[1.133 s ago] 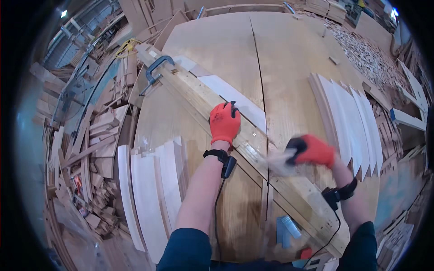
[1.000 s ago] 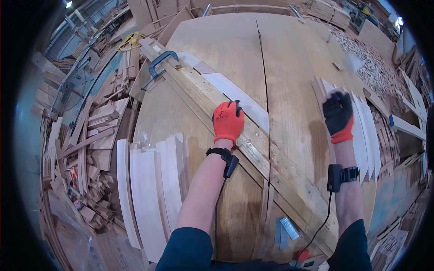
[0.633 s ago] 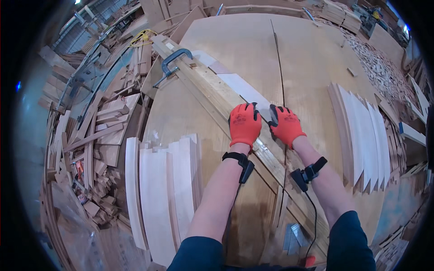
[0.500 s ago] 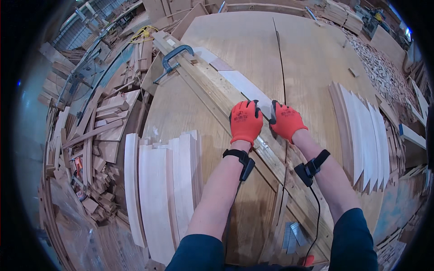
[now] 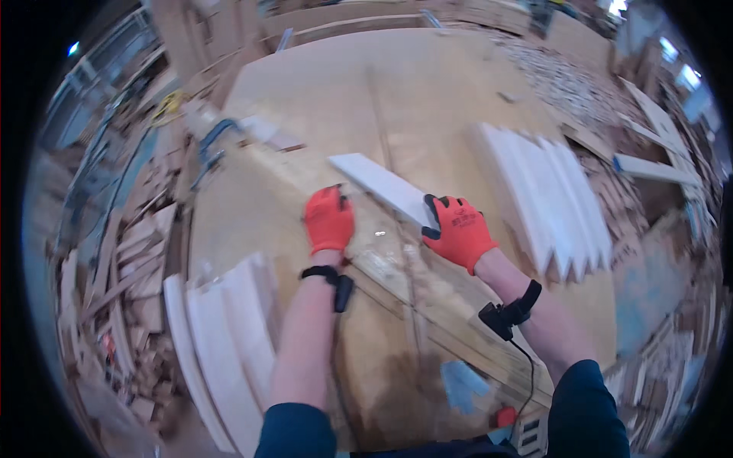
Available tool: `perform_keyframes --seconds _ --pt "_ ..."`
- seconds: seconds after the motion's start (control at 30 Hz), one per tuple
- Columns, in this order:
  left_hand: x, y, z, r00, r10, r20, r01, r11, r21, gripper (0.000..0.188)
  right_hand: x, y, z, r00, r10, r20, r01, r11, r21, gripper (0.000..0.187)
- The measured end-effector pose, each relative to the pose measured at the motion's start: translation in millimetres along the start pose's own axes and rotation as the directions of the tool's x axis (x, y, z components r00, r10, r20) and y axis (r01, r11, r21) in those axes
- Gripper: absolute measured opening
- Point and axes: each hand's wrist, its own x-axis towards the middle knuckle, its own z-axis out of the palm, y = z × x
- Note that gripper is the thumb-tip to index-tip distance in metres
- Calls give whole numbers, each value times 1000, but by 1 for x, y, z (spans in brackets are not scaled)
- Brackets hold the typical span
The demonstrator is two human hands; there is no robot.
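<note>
Hands are sitting farther apart than half a second ago, when both were pressed close together on the long beam; the view is also swinging left, blurring the bench's edges. The right hand (image 5: pixel 460 231), in an orange glove with black fingertips, is gripping the near end of a pale wooden slat (image 5: pixel 379 187), fingers curled over its edge, and the slat is lying angled across the long timber beam (image 5: pixel 397 278), its far end pointing up and left. The left hand (image 5: pixel 329 220), gloved the same, is lying flat on the beam just left of the slat, fingers extended and grasping nothing. Both forearms are reaching up from the lower edge, each wearing a black wrist strap. The beam is rough, yellowish and glue-streaked, running diagonally over the smooth plywood bench (image 5: pixel 427 99). A fan of similar flat, whitish slats (image 5: pixel 546 195) is lying to the right, and another stack of slats (image 5: pixel 221 336) to the lower left.
</note>
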Motion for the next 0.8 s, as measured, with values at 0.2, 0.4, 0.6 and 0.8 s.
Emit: perform_keyframes --seconds 0.2,0.4,0.6,0.8 --pt "-3 7 -7 999 -42 11 42 999 16 34 -106 147 -80 899 263 -352 -240 965 107 61" --pt "0 14 -7 998 -8 58 5 999 51 33 -186 250 -80 797 520 -307 -553 833 -23 54" --pt "-5 3 -9 999 27 22 -28 997 76 33 -196 273 -37 868 415 -272 -424 905 29 52" --pt "2 14 -5 999 -5 42 3 998 58 33 -202 295 -30 907 318 -274 -317 947 51 56"
